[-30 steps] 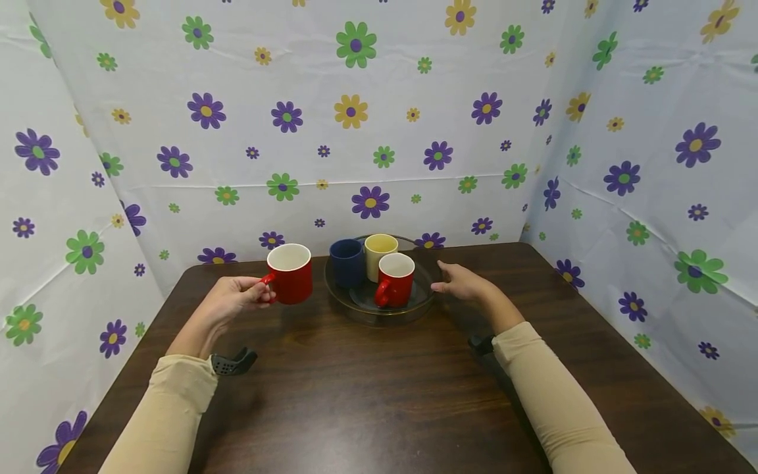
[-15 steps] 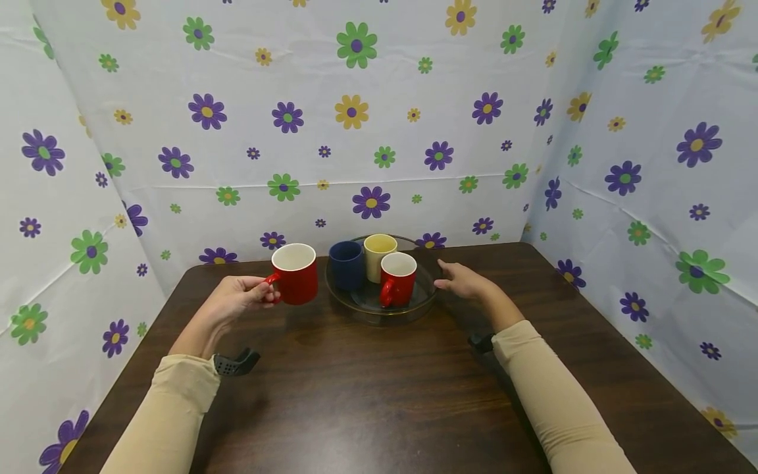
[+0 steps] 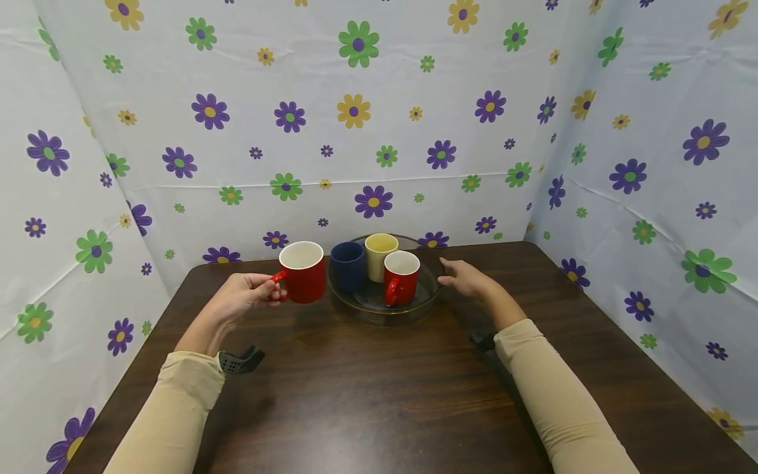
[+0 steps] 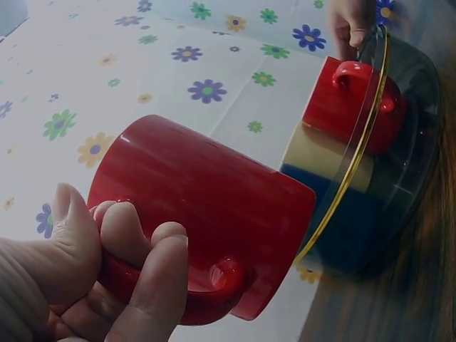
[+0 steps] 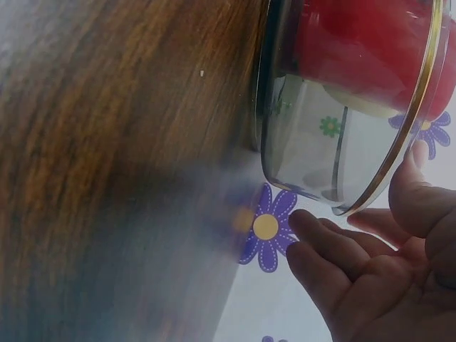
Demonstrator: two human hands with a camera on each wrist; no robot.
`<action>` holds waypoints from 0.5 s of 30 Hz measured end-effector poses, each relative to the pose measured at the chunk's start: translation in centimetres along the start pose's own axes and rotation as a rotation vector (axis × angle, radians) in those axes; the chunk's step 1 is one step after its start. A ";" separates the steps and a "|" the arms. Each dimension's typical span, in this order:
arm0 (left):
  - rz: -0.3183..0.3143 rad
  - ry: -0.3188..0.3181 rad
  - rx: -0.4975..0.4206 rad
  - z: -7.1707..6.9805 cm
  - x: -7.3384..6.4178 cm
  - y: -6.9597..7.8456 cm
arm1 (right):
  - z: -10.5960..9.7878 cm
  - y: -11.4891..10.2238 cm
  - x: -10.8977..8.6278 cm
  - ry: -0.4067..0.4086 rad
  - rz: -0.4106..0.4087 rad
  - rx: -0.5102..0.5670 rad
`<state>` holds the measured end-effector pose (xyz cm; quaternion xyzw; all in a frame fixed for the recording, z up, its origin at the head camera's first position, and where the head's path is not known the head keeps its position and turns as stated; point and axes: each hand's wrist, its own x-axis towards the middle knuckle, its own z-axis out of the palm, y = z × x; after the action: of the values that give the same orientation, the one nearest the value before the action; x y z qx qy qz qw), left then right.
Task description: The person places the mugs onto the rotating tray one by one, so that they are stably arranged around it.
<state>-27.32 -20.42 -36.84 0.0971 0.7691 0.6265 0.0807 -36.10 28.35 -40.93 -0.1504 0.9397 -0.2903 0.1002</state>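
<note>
My left hand (image 3: 243, 299) grips a red mug (image 3: 304, 280) by its handle, holding it upright just left of a clear glass dish (image 3: 387, 318). The left wrist view shows fingers curled round the handle of that mug (image 4: 206, 206). Inside the dish stand a blue mug (image 3: 348, 268), a pale yellow mug (image 3: 379, 263) and a second red mug (image 3: 402, 280), its handle toward me. At the dish's right side is my right hand (image 3: 470, 282), fingers extended. In the right wrist view, its thumb is at the gold rim (image 5: 406, 139); whether it touches is unclear.
A dark brown wooden table (image 3: 355, 395) lies under everything. White cloth (image 3: 249, 79) printed with flowers hangs close behind the dish and along both sides. A black wrist device (image 3: 241, 361) sits on the left arm.
The left hand has carried its red mug rightward, closer to the dish. Inside the dish, the other red mug has shifted slightly right. My right hand has hardly moved.
</note>
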 end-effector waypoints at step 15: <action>-0.018 -0.020 -0.009 0.7 0.0 0.7 | 0.2 0.5 0.2 0.026 -0.022 -0.011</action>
<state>-27.16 -19.65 -36.29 0.0960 0.7663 0.6282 0.0945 -36.36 28.56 -41.34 -0.1575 0.9408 -0.2883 0.0839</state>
